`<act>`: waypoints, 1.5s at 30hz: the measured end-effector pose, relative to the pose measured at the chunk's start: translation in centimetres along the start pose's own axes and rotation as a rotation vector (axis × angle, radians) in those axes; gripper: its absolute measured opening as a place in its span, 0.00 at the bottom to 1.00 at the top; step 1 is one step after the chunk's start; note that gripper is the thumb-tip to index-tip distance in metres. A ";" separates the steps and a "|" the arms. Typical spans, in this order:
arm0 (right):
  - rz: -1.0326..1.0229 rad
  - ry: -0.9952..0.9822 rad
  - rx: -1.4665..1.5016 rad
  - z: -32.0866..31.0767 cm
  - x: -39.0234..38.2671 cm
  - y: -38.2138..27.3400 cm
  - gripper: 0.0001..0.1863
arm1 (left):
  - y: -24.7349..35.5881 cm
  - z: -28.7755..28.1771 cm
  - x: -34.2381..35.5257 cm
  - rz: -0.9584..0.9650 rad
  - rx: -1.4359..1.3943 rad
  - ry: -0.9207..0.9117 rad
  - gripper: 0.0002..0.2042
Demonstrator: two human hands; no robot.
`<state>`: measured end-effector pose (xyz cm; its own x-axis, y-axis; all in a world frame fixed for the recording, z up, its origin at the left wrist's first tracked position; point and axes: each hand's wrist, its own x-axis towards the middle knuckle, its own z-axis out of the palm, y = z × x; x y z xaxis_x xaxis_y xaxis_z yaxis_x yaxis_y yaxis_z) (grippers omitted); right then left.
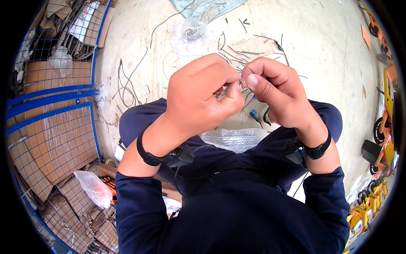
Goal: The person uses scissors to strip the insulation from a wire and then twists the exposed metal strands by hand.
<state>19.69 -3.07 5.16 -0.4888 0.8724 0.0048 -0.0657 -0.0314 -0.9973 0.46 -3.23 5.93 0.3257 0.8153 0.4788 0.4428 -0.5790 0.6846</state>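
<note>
My left hand (203, 93) and my right hand (281, 91) meet in front of me, above the floor between my knees. Each is closed in a pinch, thumb against forefinger. Between the fingertips shows a tiny piece of thin wire (242, 81), reddish at one side and pale at the other. My fingers cover the rest of it. Beyond and below the hands, several dark cut wires (228, 51) lie scattered on the floor. A small tool with a blue part (254, 113) lies below my right hand, partly hidden.
Bubble wrap (234, 139) lies between my legs. Farther off are a clear plastic bag (192, 34) and a pale blue-green cloth (207, 7). A blue mesh cage (94, 63) holding cardboard stands at left, with loose cable (127, 86) beside it. Orange and yellow wheeled equipment (382, 127) lines the right.
</note>
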 end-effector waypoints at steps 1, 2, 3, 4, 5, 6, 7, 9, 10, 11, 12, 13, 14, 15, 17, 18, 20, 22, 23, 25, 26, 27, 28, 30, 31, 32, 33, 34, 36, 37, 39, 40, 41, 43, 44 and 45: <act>0.031 -0.027 0.064 -0.1 0.0 -0.2 0.07 | 0.1 -0.1 0.0 -0.017 -0.021 -0.006 0.07; 0.062 -0.054 0.129 -0.3 0.0 -0.3 0.08 | 0.1 -0.2 0.1 -0.023 -0.069 -0.008 0.06; 0.078 -0.084 0.197 -0.4 0.0 -0.3 0.08 | 0.1 -0.3 0.1 -0.030 -0.118 -0.009 0.06; 0.094 -0.114 0.265 -0.6 -0.1 -0.4 0.08 | 0.1 -0.4 0.1 -0.037 -0.167 -0.011 0.06; 0.109 -0.143 0.333 -0.7 -0.1 -0.4 0.09 | 0.0 -0.4 0.2 -0.021 -0.191 -0.016 0.05; 0.096 -0.124 0.344 -0.7 -0.1 -0.4 0.09 | -0.3 -0.4 0.3 -0.006 -0.216 -0.022 0.04; 0.082 -0.105 0.355 -0.5 0.0 -0.2 0.09 | -0.5 -0.4 0.3 0.009 -0.240 -0.028 0.04; 0.065 -0.064 0.353 -0.5 0.0 -0.1 0.10 | -0.6 -0.7 0.2 -0.050 -0.317 -0.114 0.01; 0.061 -0.043 0.341 -0.5 0.0 -0.1 0.10 | -0.6 -0.8 0.2 -0.079 -0.356 -0.157 0.01; 0.057 -0.022 0.328 -0.5 0.1 -0.1 0.10 | -0.7 -0.8 0.1 -0.086 -0.339 -0.161 0.02; 0.043 -0.012 0.310 -0.4 0.1 -0.1 0.10 | -1.0 -0.8 0.1 -0.093 -0.322 -0.166 0.03; 0.029 -0.002 0.292 -0.4 0.1 -0.1 0.10 | -1.1 -0.8 0.0 -0.099 -0.306 -0.170 0.04; 0.017 0.007 0.274 -0.3 0.1 0.0 0.11 | -1.1 -0.5 -0.1 -0.116 -0.335 -0.117 0.03; 0.019 0.009 0.266 -0.3 0.1 0.0 0.10 | -1.1 -0.1 -0.1 -0.132 -0.365 -0.064 0.03; 0.023 0.014 0.248 -0.4 0.1 0.0 0.10 | -1.0 0.3 -0.1 -0.175 -0.413 0.035 0.04; 0.041 0.010 0.260 -0.5 0.1 -0.1 0.10 | -0.9 0.5 -0.1 -0.201 -0.432 0.081 0.06; 0.078 0.001 0.282 -0.6 0.1 -0.2 0.10 | -0.5 0.4 -0.1 -0.261 -0.535 0.066 0.08; 0.117 -0.052 0.371 -1.1 0.0 -0.2 0.09 | -0.1 0.2 0.2 -0.319 -0.637 -0.052 0.09; 0.136 -0.081 0.415 -1.2 0.0 -0.3 0.09 | -0.2 0.1 0.2 -0.342 -0.651 -0.106 0.09; 0.079 -0.009 0.278 -1.0 0.1 -0.3 0.08 | -1.1 -0.1 -0.3 -0.367 -0.548 -0.200 0.08; 0.051 0.029 0.210 -0.9 0.1 -0.3 0.07 | -1.1 -0.2 -0.2 -0.369 -0.528 -0.205 0.08; -0.013 0.040 0.093 -1.0 0.1 -0.2 0.06 | -0.9 -0.4 -0.1 -0.370 -0.509 -0.211 0.07; -0.077 0.051 -0.025 -1.1 0.0 0.0 0.06 | -0.9 -0.5 0.0 -0.370 -0.490 -0.216 0.06; -0.230 0.035 -0.252 -1.5 0.2 0.2 0.05 | -0.8 -0.7 -0.1 -0.410 -0.509 -0.263 0.06; -0.317 0.010 -0.364 -1.8 0.4 0.1 0.05 | -0.8 -0.8 -0.1 -0.429 -0.519 -0.286 0.06; -0.404 -0.014 -0.476 -2.0 0.6 0.0 0.04 | -0.8 -0.9 -0.1 -0.452 -0.524 -0.301 0.06; -0.391 -0.015 -0.474 -2.0 0.6 -0.1 0.04 | -0.8 -0.9 0.0 -0.474 -0.529 -0.316 0.06; -0.378 -0.016 -0.473 -2.0 0.5 -0.2 0.04 | -0.8 -1.0 0.0 -0.496 -0.534 -0.331 0.06; -0.313 -0.015 -0.409 -1.9 0.4 -0.1 0.04 | -0.9 -1.0 0.0 -0.512 -0.553 -0.348 0.07; -0.261 -0.015 -0.346 -1.8 0.3 0.0 0.04 | -1.0 -1.1 0.0 -0.519 -0.562 -0.357 0.07; -0.125 -0.026 -0.222 -1.6 0.0 -0.2 0.05 | -1.1 -1.2 0.1 -0.517 -0.629 -0.371 0.07; -0.041 -0.038 -0.160 -1.5 -0.1 -0.6 0.05 | -1.1 -1.3 0.1 -0.516 -0.663 -0.379 0.07; 0.043 -0.048 -0.099 -1.5 -0.2 -0.8 0.05 | -1.1 -1.4 0.1 -0.510 -0.702 -0.377 0.07; 0.095 -0.088 0.089 -1.4 -0.1 -0.5 0.06 | -1.0 -1.5 0.3 -0.499 -0.779 -0.373 0.07; 0.120 -0.110 0.184 -1.3 -0.1 -0.4 0.06 | -1.1 -1.4 0.2 -0.465 -0.770 -0.349 0.07; 0.149 -0.108 0.231 -1.2 0.0 -0.3 0.07 | -1.3 -1.2 0.2 -0.430 -0.760 -0.326 0.07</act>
<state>20.76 -2.45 5.37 -0.5965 0.7935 -0.1205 -0.1766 -0.2762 -0.9447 -1.04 -2.32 5.73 0.5301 0.8479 0.0017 -0.0487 0.0284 0.9984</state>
